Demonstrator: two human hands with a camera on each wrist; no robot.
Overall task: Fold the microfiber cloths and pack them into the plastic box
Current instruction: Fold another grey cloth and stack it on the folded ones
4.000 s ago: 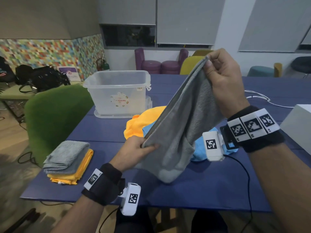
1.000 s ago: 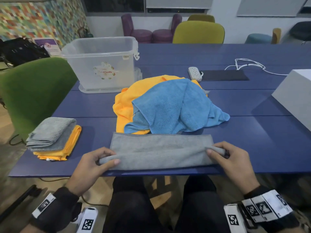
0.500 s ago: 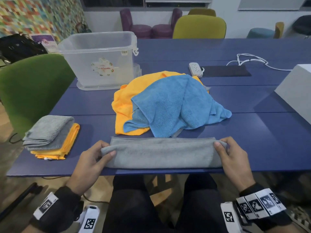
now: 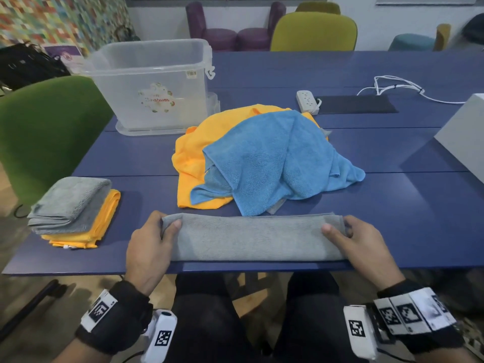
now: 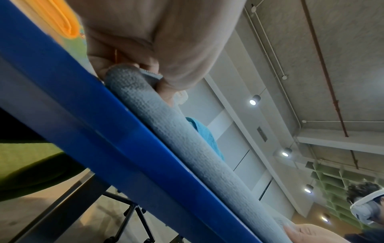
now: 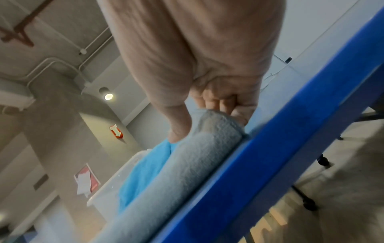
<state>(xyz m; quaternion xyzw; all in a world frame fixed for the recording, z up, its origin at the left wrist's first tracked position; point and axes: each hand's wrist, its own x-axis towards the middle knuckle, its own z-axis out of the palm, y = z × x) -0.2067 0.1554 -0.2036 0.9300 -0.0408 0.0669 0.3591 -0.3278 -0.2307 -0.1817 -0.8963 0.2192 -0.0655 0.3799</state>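
A grey cloth (image 4: 255,238) lies folded into a long strip along the near edge of the blue table (image 4: 392,200). My left hand (image 4: 153,241) pinches its left end, thumb on top; my right hand (image 4: 352,241) pinches its right end the same way. In the left wrist view the grey cloth (image 5: 176,136) runs along the table edge under my left hand (image 5: 145,77). In the right wrist view my right hand (image 6: 207,118) grips the grey cloth (image 6: 187,164) end. Behind lie a loose blue cloth (image 4: 277,163) on an orange cloth (image 4: 193,158). The clear plastic box (image 4: 154,85) stands open at the back left.
A folded grey cloth on a folded orange one (image 4: 76,210) sits at the table's left edge. A green chair (image 4: 44,127) stands left. A power strip (image 4: 307,100), dark pad (image 4: 356,104) and white cable (image 4: 398,85) lie at the back right; a white box (image 4: 463,137) is at the right.
The grey cloth went from held up in the air to lying on the table, and its far edge was folded towards me into a narrower strip. Both hands still hold its ends.
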